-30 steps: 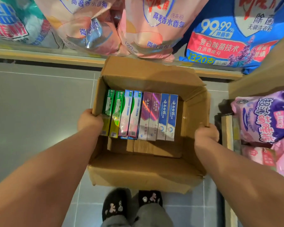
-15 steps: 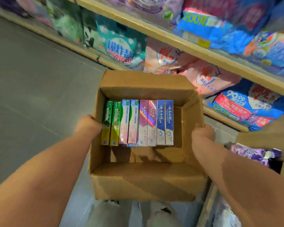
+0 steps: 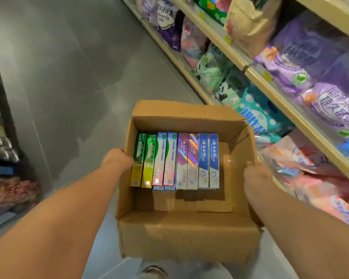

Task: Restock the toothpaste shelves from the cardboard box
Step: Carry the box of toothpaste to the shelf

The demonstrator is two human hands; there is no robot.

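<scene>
Carrying cardboard box (image 3: 186, 236) above aisle floor (image 3: 69, 77), left hand (image 3: 117, 160) and right hand (image 3: 257, 175) clamped on opposite walls. Toothpaste cartons (image 3: 175, 161) inside, against far wall; tilting risks sliding, spilling; soft walls may buckle.

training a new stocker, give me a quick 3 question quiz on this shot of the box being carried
1. True or false: both hands grip the cardboard box by its side walls.
2. How many toothpaste cartons lie in the box, and in how many colour pairs?
3. Which cartons lie nearest the left hand? A. blue B. green and yellow C. purple holographic

Key:
1. True. The left hand holds the left wall and the right hand holds the right wall.
2. Eight, side by side in four pairs: green cartons, pink and white cartons, purple cartons, blue cartons.
3. B.
</scene>
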